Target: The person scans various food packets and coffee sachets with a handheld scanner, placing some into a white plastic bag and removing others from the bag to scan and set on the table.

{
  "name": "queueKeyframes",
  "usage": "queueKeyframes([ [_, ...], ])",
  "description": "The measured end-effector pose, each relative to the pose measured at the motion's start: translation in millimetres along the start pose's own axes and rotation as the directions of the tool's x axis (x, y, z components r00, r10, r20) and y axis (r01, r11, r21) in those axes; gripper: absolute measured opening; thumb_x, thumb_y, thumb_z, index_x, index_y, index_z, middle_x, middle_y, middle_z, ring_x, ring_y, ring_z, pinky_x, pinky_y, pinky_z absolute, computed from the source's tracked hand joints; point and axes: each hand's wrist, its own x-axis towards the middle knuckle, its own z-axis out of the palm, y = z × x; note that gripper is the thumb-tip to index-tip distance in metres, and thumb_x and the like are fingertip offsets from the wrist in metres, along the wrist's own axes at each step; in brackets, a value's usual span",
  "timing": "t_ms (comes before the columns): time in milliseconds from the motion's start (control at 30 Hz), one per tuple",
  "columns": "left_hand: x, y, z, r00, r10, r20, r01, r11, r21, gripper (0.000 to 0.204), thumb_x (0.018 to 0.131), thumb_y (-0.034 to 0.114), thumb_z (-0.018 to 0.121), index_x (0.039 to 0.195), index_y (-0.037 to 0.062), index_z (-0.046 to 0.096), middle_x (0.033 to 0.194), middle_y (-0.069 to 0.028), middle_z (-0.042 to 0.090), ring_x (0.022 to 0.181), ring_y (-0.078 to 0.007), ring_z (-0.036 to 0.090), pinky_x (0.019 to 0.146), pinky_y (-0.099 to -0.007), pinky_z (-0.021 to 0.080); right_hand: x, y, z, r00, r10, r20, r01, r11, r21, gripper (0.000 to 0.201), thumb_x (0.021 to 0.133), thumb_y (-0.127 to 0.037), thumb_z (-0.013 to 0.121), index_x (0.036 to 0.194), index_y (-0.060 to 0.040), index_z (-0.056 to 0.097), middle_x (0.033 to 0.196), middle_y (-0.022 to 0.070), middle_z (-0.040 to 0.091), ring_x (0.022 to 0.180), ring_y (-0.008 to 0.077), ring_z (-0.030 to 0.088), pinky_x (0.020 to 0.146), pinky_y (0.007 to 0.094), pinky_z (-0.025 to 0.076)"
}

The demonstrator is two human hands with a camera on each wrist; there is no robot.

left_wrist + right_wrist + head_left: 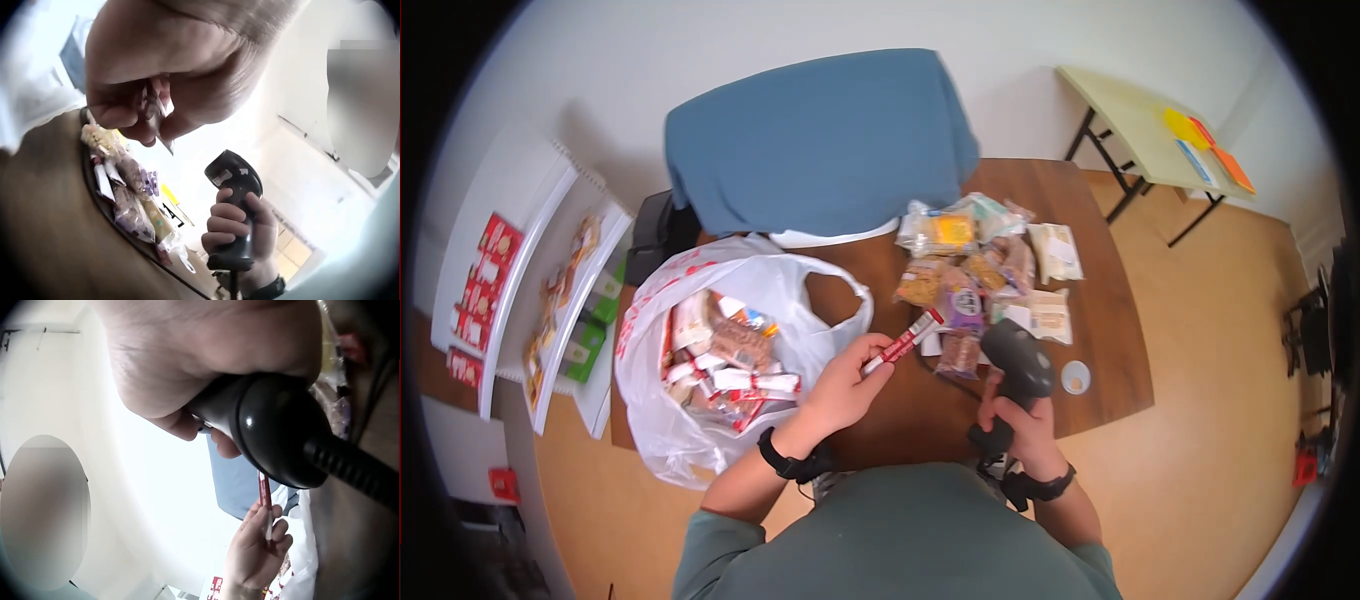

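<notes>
My left hand (847,387) pinches a slim red and white packet (903,341) that points up to the right above the table. In the left wrist view, the packet is edge-on between thumb and fingers. My right hand (1030,430) grips a black handheld barcode scanner (1018,358) by its handle, its head up and facing the packets. The scanner's cord (353,464) leaves the base of the handle in the right wrist view. Left of my left hand stands a white plastic bag (645,340), open at the top, with wrapped goods (740,343) inside.
Several bagged foods (963,305) are heaped on the brown table (1100,300), beyond the scanner. A small round clear lid-like item (1076,377) lies near the right edge. Blue cloth (820,140) covers something at the back. Shelves (550,290) stand left, a folding table (1140,130) right.
</notes>
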Motion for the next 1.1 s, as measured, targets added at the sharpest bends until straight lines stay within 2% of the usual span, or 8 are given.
queueKeyframes([
  [100,-26.8,-12.6,-21.8,0.972,-0.191,-0.139,0.142,0.943,-0.302,0.032,0.099,0.004,0.056,0.129,0.0104,0.048,0.088,-0.0008,0.059,0.070,-0.0069,0.053,0.061,-0.0200,0.041,1.9,9.4,-5.0,1.000,0.020,0.023,-0.020,1.000,0.011,0.036,0.087,-0.006,0.066,0.119,-0.0023,0.051,0.079,0.0104,0.059,0.061,0.0199,0.060,0.060,0.0319,0.049],
  [267,-46.1,-18.0,-64.4,0.633,-0.413,-0.655,-0.308,0.642,-0.702,0.036,0.100,0.009,0.054,0.134,0.0125,0.043,0.104,-0.0037,0.062,0.078,-0.0145,0.061,0.071,-0.0283,0.052,6.0,11.8,-0.9,0.997,0.048,0.057,-0.050,0.998,0.042,0.036,0.087,-0.002,0.064,0.121,-0.0025,0.050,0.080,0.0100,0.060,0.065,0.0190,0.061,0.062,0.0315,0.049],
  [400,-41.4,-23.8,-101.2,0.682,-0.401,-0.611,-0.413,0.479,-0.775,0.058,0.096,0.005,0.054,0.148,0.0129,0.029,0.134,-0.0093,0.052,0.115,-0.0314,0.062,0.099,-0.0419,0.052,8.0,12.0,6.2,0.995,0.047,0.091,-0.056,0.994,0.098,0.035,0.087,0.004,0.060,0.121,-0.0016,0.052,0.083,0.0103,0.061,0.067,0.0183,0.061,0.063,0.0309,0.048],
  [533,-21.3,-14.6,-110.6,0.632,-0.115,-0.767,-0.410,0.790,-0.457,0.084,0.095,0.002,0.058,0.160,0.0167,0.006,0.154,-0.0144,0.036,0.129,-0.0329,0.055,0.107,-0.0414,0.045,7.0,10.3,3.7,0.994,0.057,0.096,-0.062,0.996,0.057,0.036,0.087,0.005,0.060,0.121,-0.0016,0.052,0.083,0.0103,0.061,0.067,0.0181,0.061,0.063,0.0305,0.048],
  [633,-10.4,-14.9,-115.2,0.594,-0.187,-0.783,-0.335,0.827,-0.452,0.082,0.098,0.007,0.058,0.160,0.0174,0.006,0.152,-0.0161,0.042,0.122,-0.0287,0.059,0.101,-0.0403,0.048,3.0,9.5,-2.8,0.996,0.041,0.081,-0.043,0.998,0.033,0.036,0.086,0.005,0.060,0.121,-0.0017,0.052,0.084,0.0102,0.061,0.068,0.0176,0.061,0.064,0.0298,0.048],
  [767,-9.7,-11.2,-94.3,0.772,-0.239,-0.589,-0.249,0.738,-0.627,0.048,0.104,0.014,0.050,0.149,0.0077,0.034,0.095,-0.0100,0.068,0.077,-0.0149,0.064,0.072,-0.0264,0.053,-0.9,6.5,-7.5,0.998,0.024,0.058,-0.027,0.998,0.053,0.034,0.087,0.004,0.060,0.120,-0.0029,0.052,0.082,0.0093,0.061,0.068,0.0164,0.061,0.065,0.0289,0.048],
  [867,-15.9,-15.6,-78.5,0.899,0.123,-0.420,-0.391,0.659,-0.643,0.027,0.101,0.007,0.054,0.128,0.0056,0.054,0.088,-0.0063,0.064,0.074,-0.0147,0.062,0.070,-0.0262,0.051,-2.6,8.8,-13.2,0.999,0.006,0.046,-0.011,0.996,0.093,0.034,0.089,0.003,0.061,0.121,-0.0039,0.050,0.082,0.0092,0.060,0.069,0.0165,0.061,0.065,0.0297,0.048],
  [1100,27.0,45.1,4.0,0.952,0.303,0.052,-0.300,0.952,-0.055,0.012,0.095,-0.001,0.059,0.106,0.0014,0.062,0.098,-0.0059,0.065,0.086,-0.0135,0.063,0.070,-0.0265,0.050,-7.3,11.3,-16.6,0.999,-0.026,-0.019,0.028,0.992,0.127,0.037,0.090,-0.008,0.065,0.123,-0.0055,0.048,0.080,0.0093,0.058,0.069,0.0195,0.059,0.067,0.0338,0.048],
])
